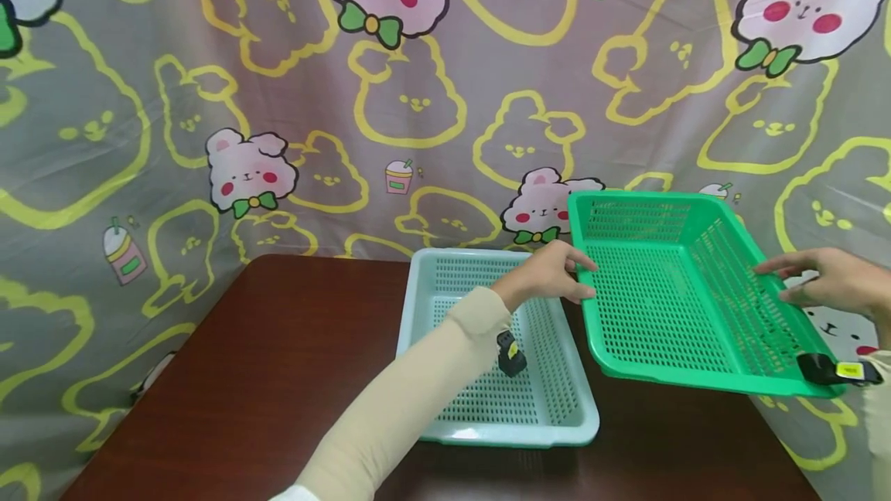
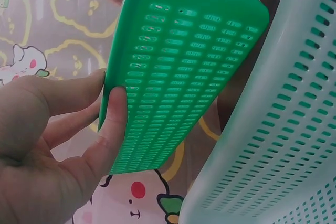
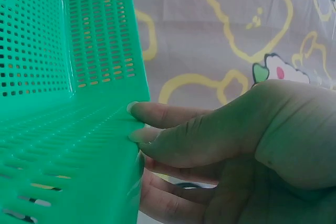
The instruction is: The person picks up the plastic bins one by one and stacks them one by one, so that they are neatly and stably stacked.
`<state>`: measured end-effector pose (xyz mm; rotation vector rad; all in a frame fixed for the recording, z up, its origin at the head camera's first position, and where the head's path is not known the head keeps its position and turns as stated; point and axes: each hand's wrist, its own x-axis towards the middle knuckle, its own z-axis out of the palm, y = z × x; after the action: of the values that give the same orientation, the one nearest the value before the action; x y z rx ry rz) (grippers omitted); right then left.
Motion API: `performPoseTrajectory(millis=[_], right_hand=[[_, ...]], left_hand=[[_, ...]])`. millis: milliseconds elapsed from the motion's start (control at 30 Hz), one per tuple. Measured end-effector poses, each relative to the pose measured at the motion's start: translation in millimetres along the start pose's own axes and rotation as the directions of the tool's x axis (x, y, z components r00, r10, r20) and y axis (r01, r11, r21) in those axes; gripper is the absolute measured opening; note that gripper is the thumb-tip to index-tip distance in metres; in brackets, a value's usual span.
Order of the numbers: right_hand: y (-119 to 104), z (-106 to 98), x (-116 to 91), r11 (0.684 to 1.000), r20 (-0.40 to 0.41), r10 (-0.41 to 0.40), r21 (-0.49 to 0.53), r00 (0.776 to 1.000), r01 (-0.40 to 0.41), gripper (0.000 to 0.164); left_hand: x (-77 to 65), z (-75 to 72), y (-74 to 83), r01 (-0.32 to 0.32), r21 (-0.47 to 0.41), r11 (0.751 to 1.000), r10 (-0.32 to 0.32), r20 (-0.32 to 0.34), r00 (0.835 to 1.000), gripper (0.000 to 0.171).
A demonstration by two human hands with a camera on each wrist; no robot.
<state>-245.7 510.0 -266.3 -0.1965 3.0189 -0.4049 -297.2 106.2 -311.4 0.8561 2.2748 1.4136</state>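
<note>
A green perforated plastic basket (image 1: 654,304) is held in the air over the table's right side, tilted with its inside towards the head camera. My left hand (image 1: 553,273) pinches its left rim; in the left wrist view the thumb and fingers (image 2: 113,124) lie on either side of that edge. At the opposite rim, my right hand (image 1: 828,277) grips the edge, thumb on the inner side and other fingers behind it, as the right wrist view shows. Below my left forearm sits a pale blue perforated basket (image 1: 515,435) on the table, partly hidden by the sleeve.
The dark reddish-brown table (image 1: 278,346) reaches back to a patterned curtain (image 1: 306,99) with cartoon animals. My left forearm (image 1: 411,393) crosses over the pale blue basket. A black wrist camera (image 1: 821,369) overlaps the green basket's lower right corner.
</note>
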Motion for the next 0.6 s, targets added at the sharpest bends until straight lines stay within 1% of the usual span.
performPoseTrajectory(millis=[200,333,433,567,600], right_hand=[[-12,-1,2,1.0,-0.042,-0.016,-0.022,0.999,0.015,0.049],[-7,2,8,1.0,-0.054,-0.011,-0.014,0.999,0.01,0.05],[-5,7,13,1.0,-0.096,0.017,-0.01,0.995,-0.018,0.045],[-14,7,12,1.0,-0.1,0.022,-0.009,0.995,-0.023,0.046],[-17,5,11,1.0,-0.089,0.023,-0.005,0.996,-0.024,0.047]], left_hand=[[-4.3,-7.3,-1.8,-0.029,0.013,1.0,0.029,-0.009,1.0,0.043],[-7.0,-10.2,-2.5,-0.028,0.03,0.999,0.029,-0.03,0.999,0.043],[-8.5,-11.6,-3.6,-0.023,0.033,0.999,0.024,-0.039,0.999,0.043],[-10.3,-13.6,-5.5,-0.036,0.029,0.999,0.037,-0.047,0.998,0.043],[-10.7,-14.2,-6.0,-0.039,0.03,0.999,0.041,-0.05,0.998,0.043]])
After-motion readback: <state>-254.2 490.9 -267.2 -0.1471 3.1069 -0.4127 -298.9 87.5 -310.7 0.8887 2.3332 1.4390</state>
